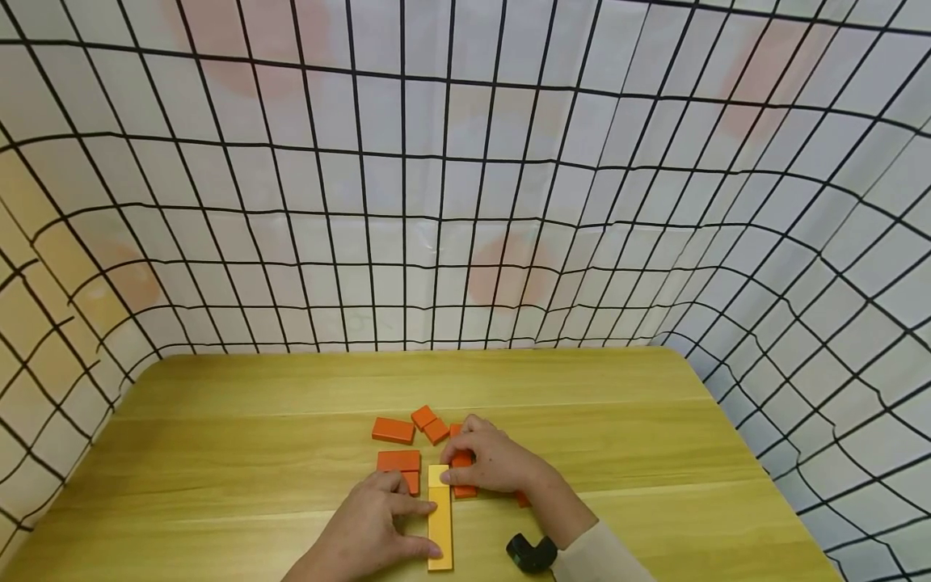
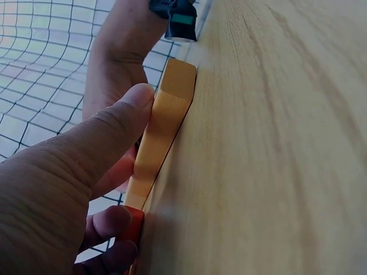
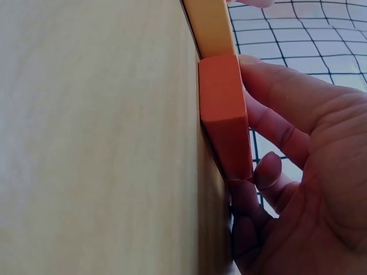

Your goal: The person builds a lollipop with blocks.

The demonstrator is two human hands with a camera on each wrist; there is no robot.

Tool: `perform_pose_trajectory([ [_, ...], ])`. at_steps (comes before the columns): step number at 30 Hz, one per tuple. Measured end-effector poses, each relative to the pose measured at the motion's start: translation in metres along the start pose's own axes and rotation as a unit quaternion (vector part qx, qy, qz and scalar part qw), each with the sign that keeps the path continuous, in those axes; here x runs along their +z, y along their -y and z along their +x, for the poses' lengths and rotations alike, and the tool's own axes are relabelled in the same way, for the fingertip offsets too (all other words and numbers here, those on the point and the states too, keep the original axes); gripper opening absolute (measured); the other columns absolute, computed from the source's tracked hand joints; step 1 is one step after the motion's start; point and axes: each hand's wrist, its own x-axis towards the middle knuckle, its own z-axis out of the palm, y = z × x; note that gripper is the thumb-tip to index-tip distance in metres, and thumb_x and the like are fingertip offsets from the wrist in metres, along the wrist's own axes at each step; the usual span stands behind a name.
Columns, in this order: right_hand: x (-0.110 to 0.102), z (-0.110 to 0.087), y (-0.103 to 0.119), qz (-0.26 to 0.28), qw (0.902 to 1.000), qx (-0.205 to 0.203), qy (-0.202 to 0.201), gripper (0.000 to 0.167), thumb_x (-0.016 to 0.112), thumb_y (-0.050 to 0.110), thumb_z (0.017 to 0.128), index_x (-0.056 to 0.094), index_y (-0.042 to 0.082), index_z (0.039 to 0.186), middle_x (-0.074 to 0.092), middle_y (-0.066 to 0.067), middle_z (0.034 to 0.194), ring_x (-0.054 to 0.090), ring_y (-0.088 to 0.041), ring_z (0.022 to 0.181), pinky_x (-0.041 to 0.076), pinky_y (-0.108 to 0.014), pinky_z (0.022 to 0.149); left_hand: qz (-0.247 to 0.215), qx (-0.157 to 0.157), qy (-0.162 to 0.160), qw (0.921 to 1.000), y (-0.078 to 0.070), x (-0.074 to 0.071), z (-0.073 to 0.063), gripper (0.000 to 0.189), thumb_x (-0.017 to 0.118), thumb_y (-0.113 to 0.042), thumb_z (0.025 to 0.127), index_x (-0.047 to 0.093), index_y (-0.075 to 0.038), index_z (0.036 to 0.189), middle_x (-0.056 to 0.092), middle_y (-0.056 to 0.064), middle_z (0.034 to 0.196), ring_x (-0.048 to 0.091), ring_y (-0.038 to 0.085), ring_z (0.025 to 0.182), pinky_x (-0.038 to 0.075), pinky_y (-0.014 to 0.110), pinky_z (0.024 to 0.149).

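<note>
A long yellow wooden block (image 1: 440, 525) lies flat on the table, with a short pale yellow block (image 1: 438, 475) end to end at its far end. My left hand (image 1: 374, 517) touches the long block's left side with thumb and index finger; its other fingers rest by two orange blocks (image 1: 398, 461). At the short yellow block, my right hand (image 1: 498, 459) pinches with thumb and index finger. Just beside that, orange blocks (image 1: 464, 490) lie partly hidden under the right hand. In the right wrist view, an orange block (image 3: 222, 91) stands close against a yellow one (image 3: 212, 26).
Beyond the hands lie an orange block (image 1: 393, 430) and two small orange ones (image 1: 430, 424). Another orange piece (image 1: 523, 499) shows beneath the right wrist. A black wrist device (image 1: 531, 554) sits by the right sleeve. Black netting (image 1: 429, 218) borders the wooden table (image 1: 618, 420).
</note>
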Motion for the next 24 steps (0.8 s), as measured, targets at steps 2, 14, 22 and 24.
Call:
perform_pose_trajectory([
  [2, 0.0002, 0.0001, -0.0004, 0.0, 1.0, 0.0, 0.0, 0.009, 0.078, 0.039, 0.09, 0.075, 0.034, 0.096, 0.043, 0.007, 0.095, 0.042, -0.012, 0.089, 0.037, -0.027, 0.077, 0.001, -0.001, 0.001, 1.0, -0.0004, -0.0003, 0.0003, 0.057, 0.075, -0.073, 0.072, 0.082, -0.031, 0.109, 0.05, -0.019, 0.085, 0.038, 0.0, 0.078, 0.035, 0.022, 0.072],
  [14, -0.0003, 0.0001, -0.0008, 0.006, 1.0, 0.002, 0.004, 0.01, 0.078, 0.04, 0.09, 0.075, 0.033, 0.097, 0.042, 0.006, 0.096, 0.042, -0.012, 0.09, 0.037, -0.027, 0.078, 0.0, 0.002, 0.005, 1.0, 0.0009, -0.0005, 0.0009, 0.057, 0.075, -0.073, 0.073, 0.082, -0.03, 0.11, 0.051, -0.019, 0.083, 0.038, -0.001, 0.078, 0.035, 0.022, 0.07],
  [22, -0.0005, 0.0004, -0.0018, 0.006, 0.9999, 0.003, 0.008, 0.014, 0.077, 0.043, 0.091, 0.075, 0.034, 0.101, 0.044, 0.007, 0.1, 0.044, -0.012, 0.093, 0.039, -0.028, 0.081, 0.001, 0.016, -0.004, 0.9999, 0.0022, 0.0001, 0.0, 0.056, 0.074, -0.073, 0.075, 0.082, -0.03, 0.109, 0.053, -0.019, 0.083, 0.039, -0.002, 0.079, 0.036, 0.022, 0.07],
  [24, -0.0002, 0.0006, -0.0025, 0.005, 1.0, 0.002, 0.008, 0.015, 0.076, 0.044, 0.091, 0.075, 0.034, 0.102, 0.045, 0.008, 0.1, 0.044, -0.011, 0.094, 0.04, -0.028, 0.082, -0.006, 0.018, -0.011, 0.9998, 0.0025, 0.0009, -0.0005, 0.054, 0.074, -0.072, 0.075, 0.082, -0.029, 0.108, 0.053, -0.019, 0.083, 0.039, -0.002, 0.078, 0.036, 0.02, 0.069],
])
